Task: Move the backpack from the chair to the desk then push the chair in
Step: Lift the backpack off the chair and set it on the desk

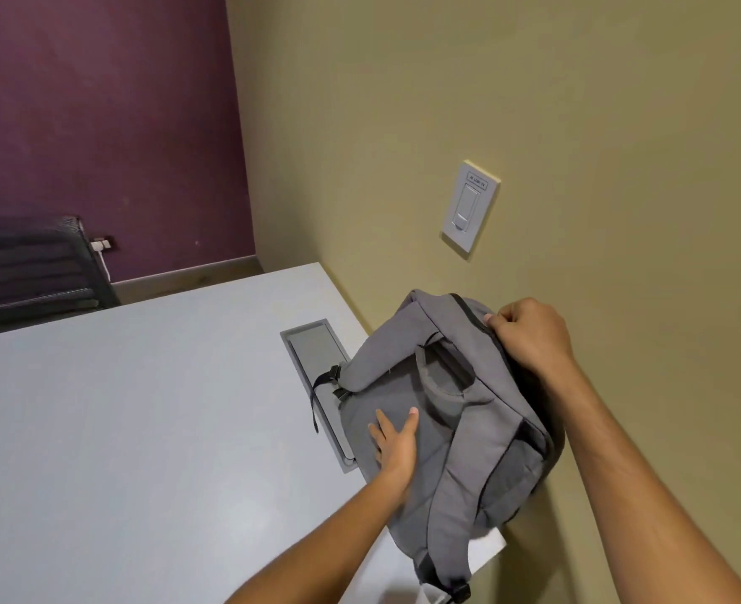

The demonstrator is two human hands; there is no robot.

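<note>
The desk (142, 429) carries the grey backpack (438, 411) at its wall-side edge, partly over a recessed cable hatch (312, 355). It looks soft, slack and light; its top edge and straps offer the surest hold. The right hand (530, 333) is clenched on that edge, while the left hand (395, 442), its grip released, lies flat on the fabric.

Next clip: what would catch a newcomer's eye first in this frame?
The grey backpack lies at the desk's right edge against the olive wall, partly covering a recessed cable hatch. The left hand presses flat on it; the right hand grips its top. A light switch sits on the wall above.
</note>
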